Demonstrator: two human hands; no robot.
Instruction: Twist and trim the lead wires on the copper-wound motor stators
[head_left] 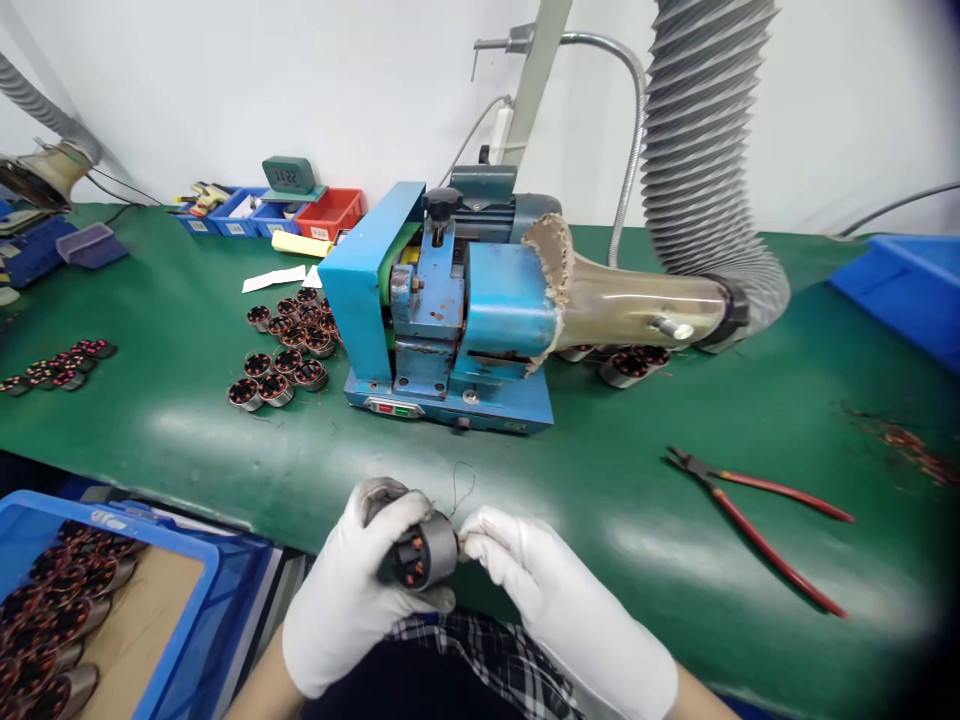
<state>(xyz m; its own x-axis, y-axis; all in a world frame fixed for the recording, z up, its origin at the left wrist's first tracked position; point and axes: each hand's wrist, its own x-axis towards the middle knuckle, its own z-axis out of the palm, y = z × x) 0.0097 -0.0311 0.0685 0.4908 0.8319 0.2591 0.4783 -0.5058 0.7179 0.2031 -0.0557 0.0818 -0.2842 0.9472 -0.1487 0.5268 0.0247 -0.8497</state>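
Both hands wear white gloves at the near edge of the green bench. My left hand (352, 590) is wrapped round a small round motor stator (424, 553) with copper windings, held over my lap. My right hand (540, 580) pinches a thin wire lead (461, 490) that loops up from the stator's right side. A blue bench machine (442, 310) stands just beyond my hands.
Several stators (289, 345) lie left of the machine, more (626, 365) under its clear nozzle (637, 300), which joins a grey ribbed hose (697, 150). Red-handled pliers (757, 515) lie at the right. A blue crate (187, 600) of stators sits at lower left. Parts bins (247, 215) line the back.
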